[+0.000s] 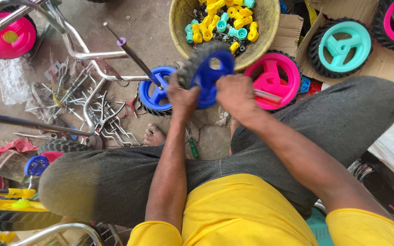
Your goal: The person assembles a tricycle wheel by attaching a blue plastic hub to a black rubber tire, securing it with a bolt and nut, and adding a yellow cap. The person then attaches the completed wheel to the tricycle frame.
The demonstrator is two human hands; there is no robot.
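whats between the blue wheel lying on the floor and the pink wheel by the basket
In the head view, the blue wheel gripped by the left hand and right hand fills the stretch between the floor's blue wheel and the pink wheel.

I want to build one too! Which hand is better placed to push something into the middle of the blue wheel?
Probably the right hand. It sits by the hub of the blue wheel and seems to grip a thin metal piece there. The left hand clasps the black tyre rim, steadying it.
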